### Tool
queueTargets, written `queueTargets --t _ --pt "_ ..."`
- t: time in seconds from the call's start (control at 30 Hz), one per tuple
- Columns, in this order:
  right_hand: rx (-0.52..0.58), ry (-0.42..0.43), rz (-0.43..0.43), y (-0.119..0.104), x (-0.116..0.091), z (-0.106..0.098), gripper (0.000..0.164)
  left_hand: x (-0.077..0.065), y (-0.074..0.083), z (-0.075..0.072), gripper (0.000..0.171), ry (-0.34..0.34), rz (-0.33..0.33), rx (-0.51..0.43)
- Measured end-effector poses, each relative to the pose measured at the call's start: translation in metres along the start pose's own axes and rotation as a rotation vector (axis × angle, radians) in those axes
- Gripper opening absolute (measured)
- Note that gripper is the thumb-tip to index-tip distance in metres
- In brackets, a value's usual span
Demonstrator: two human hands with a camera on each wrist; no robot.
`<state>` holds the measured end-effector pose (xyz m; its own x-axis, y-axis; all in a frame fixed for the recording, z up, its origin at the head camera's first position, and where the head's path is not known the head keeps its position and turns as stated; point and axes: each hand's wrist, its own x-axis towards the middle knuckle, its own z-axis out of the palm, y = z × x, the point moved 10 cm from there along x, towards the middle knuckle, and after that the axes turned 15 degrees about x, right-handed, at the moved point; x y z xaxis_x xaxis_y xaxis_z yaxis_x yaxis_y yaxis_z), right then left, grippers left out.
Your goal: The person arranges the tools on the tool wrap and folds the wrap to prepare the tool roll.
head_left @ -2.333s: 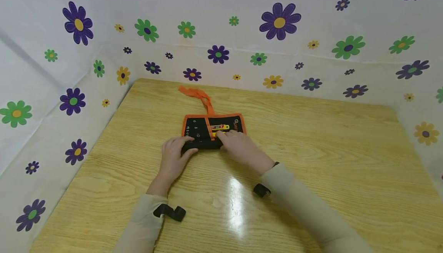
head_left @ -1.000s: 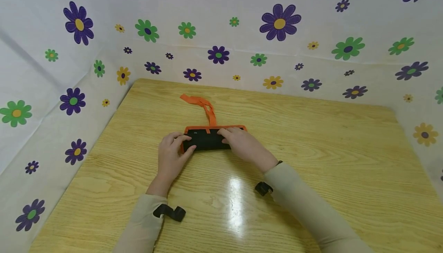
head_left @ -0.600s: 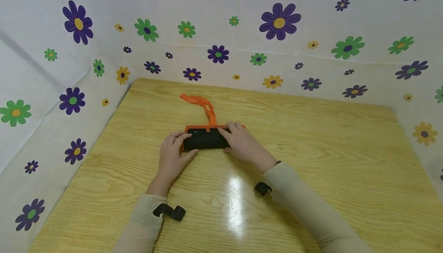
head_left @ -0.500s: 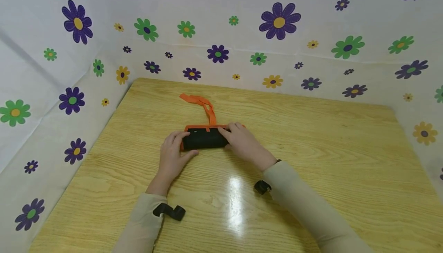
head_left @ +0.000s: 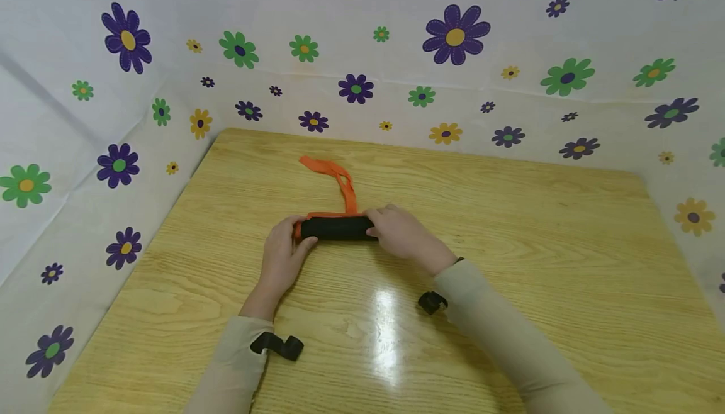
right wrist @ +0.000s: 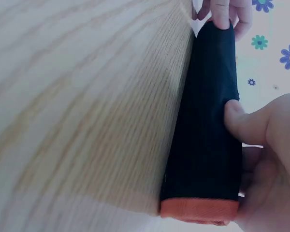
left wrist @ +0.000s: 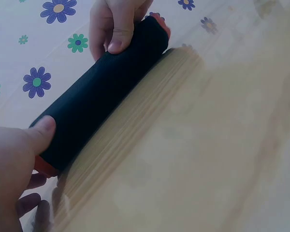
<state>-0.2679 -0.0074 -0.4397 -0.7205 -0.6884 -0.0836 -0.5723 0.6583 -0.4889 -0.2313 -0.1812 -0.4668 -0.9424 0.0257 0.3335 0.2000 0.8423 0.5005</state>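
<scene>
A black fabric tool roll point(head_left: 338, 229) with orange edging lies rolled into a tight cylinder on the wooden table. My left hand point(head_left: 281, 254) grips its left end, thumb along the near side and fingers over the far side. Toward the other end, my right hand point(head_left: 401, 233) holds the roll the same way, hiding that end in the head view. The right wrist view shows the orange-trimmed end point(right wrist: 199, 210) just past my right thumb. From the roll's far side an orange tie strap point(head_left: 347, 190) trails back over the table.
The wooden table point(head_left: 538, 263) spreads out around the roll. White cloth with printed flowers point(head_left: 396, 87) hangs behind it and along the left side. A black wrist mount point(head_left: 279, 346) sits on my left sleeve, another point(head_left: 433, 302) on the right.
The flat part with the printed numbers and the yellow-handled tool has been rolled up out of sight. The roll is now a narrow cylinder, and both hands have shifted slightly with it.
</scene>
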Motion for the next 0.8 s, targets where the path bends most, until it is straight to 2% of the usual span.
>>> queueTargets --t 0.17,0.37,0.43,0.5,0.7,0.8 --pt "0.15 -0.066 0.051 0.002 -0.008 0.001 0.042 0.0 0.001 0.002 0.041 -0.022 0.01 -0.007" --pt "0.074 -0.078 -0.005 -0.005 -0.016 0.001 0.075 0.0 0.004 0.0 0.034 -0.014 0.034 0.006" --pt "0.056 -0.086 -0.015 -0.006 -0.017 0.003 0.078 0.001 0.005 -0.001 0.032 0.0 0.041 0.008" --pt "0.074 -0.089 -0.001 -0.005 -0.018 0.004 0.072 0.001 0.005 -0.002 0.029 0.017 0.041 0.006" --pt "0.104 -0.058 0.014 -0.003 -0.019 0.002 0.037 0.0 -0.002 -0.004 0.029 0.048 -0.02 -0.068" --pt "0.073 -0.046 -0.006 -0.002 -0.018 0.001 0.032 0.0 -0.003 -0.006 0.032 0.06 -0.038 -0.097"
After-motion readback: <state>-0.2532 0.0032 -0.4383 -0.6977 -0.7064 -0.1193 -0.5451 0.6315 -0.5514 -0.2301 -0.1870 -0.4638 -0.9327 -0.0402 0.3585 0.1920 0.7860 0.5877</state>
